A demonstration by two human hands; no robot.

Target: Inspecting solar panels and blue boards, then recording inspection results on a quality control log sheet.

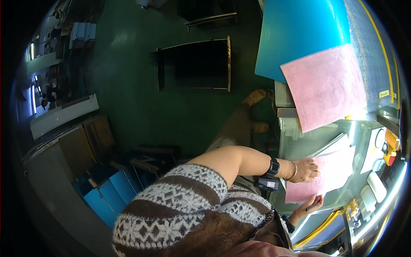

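A pink printed sheet (295,193) lies on a glass-topped table at the right, beside several white sheets (341,167). My left hand (305,170) rests on its upper part with the fingers slightly bent and spread against the paper. At the lower edge of that sheet is my right hand (308,207), closed around a dark pen (313,205). A black band with a small dark box (267,183) circles my left forearm, and a bracelet sits at the wrist. Another dark band (287,223) is on my right wrist.
A larger pink sheet (325,88) overlaps a blue board (302,36) on the adjoining surface. Orange and yellow items (390,147) and white objects (373,192) stand along the table's far side. A dark framed cart (192,64) stands on the green floor; blue panels (112,192) are at lower left.
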